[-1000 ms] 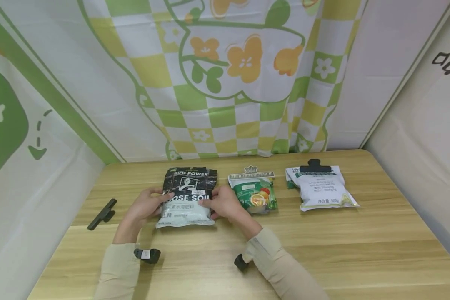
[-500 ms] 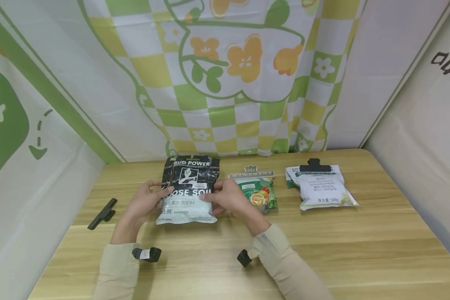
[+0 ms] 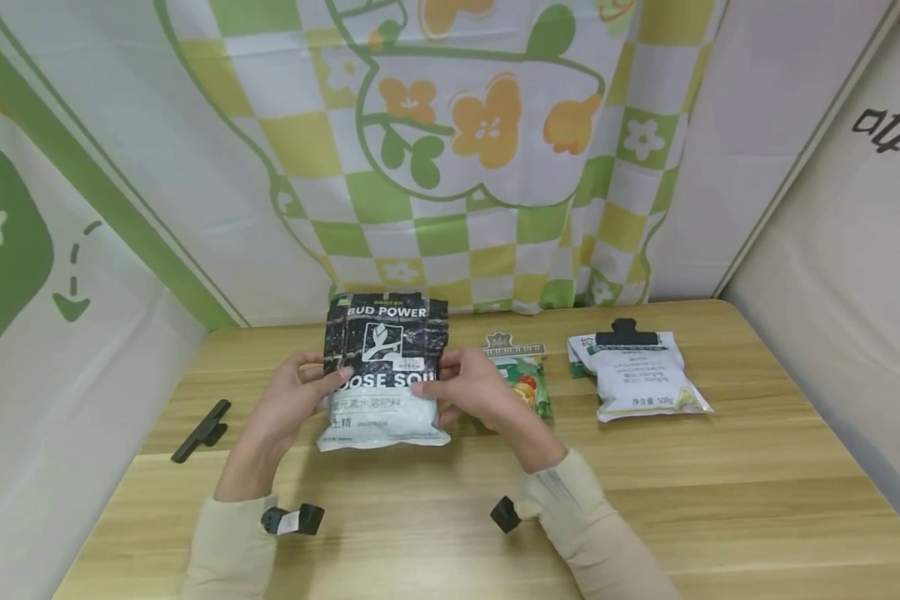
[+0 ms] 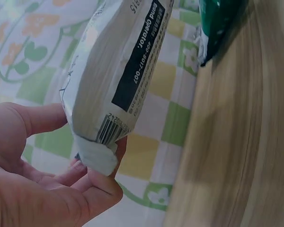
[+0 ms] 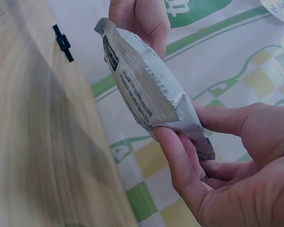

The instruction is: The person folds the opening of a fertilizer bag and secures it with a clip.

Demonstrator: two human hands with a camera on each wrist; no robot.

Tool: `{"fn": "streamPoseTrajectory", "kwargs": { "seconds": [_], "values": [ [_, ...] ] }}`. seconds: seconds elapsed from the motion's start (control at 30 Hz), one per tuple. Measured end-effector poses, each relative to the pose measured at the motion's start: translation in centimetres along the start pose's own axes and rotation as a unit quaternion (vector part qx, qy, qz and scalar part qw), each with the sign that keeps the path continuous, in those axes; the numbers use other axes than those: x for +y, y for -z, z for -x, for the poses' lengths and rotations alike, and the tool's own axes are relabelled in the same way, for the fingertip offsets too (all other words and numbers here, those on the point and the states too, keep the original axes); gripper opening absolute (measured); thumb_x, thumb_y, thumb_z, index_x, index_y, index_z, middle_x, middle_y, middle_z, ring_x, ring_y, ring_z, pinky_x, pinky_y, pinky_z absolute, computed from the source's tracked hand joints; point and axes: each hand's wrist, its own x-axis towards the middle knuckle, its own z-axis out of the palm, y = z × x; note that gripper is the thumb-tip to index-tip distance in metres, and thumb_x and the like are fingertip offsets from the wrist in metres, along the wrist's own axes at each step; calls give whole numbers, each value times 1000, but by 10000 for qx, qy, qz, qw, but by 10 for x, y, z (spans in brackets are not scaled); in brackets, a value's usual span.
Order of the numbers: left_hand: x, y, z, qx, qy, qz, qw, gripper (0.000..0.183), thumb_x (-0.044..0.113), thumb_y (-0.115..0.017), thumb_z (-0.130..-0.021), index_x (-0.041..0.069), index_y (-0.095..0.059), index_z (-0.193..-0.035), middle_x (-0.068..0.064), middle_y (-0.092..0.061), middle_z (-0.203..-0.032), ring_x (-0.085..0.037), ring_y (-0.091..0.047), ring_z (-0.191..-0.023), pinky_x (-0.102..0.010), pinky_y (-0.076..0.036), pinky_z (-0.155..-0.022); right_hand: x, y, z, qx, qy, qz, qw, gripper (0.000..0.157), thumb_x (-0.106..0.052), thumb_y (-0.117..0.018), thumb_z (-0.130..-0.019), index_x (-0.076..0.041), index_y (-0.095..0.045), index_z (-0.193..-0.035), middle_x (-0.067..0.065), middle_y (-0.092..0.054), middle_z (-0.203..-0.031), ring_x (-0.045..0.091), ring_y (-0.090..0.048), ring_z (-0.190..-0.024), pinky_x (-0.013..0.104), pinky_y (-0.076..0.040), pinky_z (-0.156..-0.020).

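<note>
A black and white bag of soil fertilizer (image 3: 386, 408) is held up over the table, its printed front toward the head view. My left hand (image 3: 281, 404) grips its left edge, thumb on the front and fingers behind. On the opposite edge my right hand (image 3: 474, 392) pinches it the same way. In the left wrist view the underside of the bag (image 4: 118, 71) shows a barcode at the corner by the fingers. The right wrist view has the bag's bottom seam (image 5: 146, 80) between both hands.
On the wooden table (image 3: 682, 492), a black sealing clip (image 3: 201, 431) lies at left. A green pouch (image 3: 528, 383) with a crown-topped clip (image 3: 512, 347) is partly hidden behind the right hand. A white bag (image 3: 645, 379) with a black clip (image 3: 626, 335) lies further right.
Both hands have raised the fertilizer bag from the table and shifted it slightly right. It now covers more of the green pouch's surroundings, with the right hand overlapping the pouch.
</note>
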Motion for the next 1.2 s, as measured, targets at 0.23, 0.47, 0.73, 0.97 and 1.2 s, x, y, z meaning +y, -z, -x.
{"fn": "streamPoseTrajectory", "kwargs": {
  "seconds": [0.23,0.47,0.73,0.97,1.2],
  "values": [
    [10,-10,18,45,-154,1,9999,71,25,-74,-99,0,-33,-152,-24,-48,-154,-11,-63,-95,-26,-55,-89,1,11,22,161,140,480,9986,41,-20,-85,-90,2,-63,-116,6,-52,-91,32,-76,-67,53,-66,-76],
    [15,-29,31,61,-378,172,9991,68,19,-77,-96,-1,-37,-147,-25,-52,-154,-36,-66,-128,-44,-53,-112,11,24,43,220,704,698,9948,31,-16,-86,-88,-3,-58,-94,0,-50,-62,30,-70,-59,52,-65,-66],
    [7,-53,43,30,-650,395,9971,52,9,-81,-91,2,-51,-132,-23,-65,-141,-35,-71,-125,-32,-61,-99,23,40,68,595,1143,1238,9839,50,-16,-92,-79,-4,-49,-101,5,-58,-84,16,-58,-68,25,-50,-58],
    [0,-72,52,-54,-733,244,9970,53,13,-89,-84,9,-59,-128,-16,-73,-131,-26,-76,-110,-32,-65,-87,36,53,91,673,1536,1774,9698,68,-15,-94,-76,-8,-55,-132,1,-67,-81,12,-62,-66,25,-55,-63],
    [-4,-91,54,-234,-872,524,9945,62,7,-91,-78,9,-61,-132,-18,-77,-122,-29,-79,-102,-33,-66,-85,47,67,109,876,1677,2116,9589,73,-18,-94,-75,-12,-56,-138,0,-68,-82,10,-63,-70,25,-57,-63]
  ]
}}
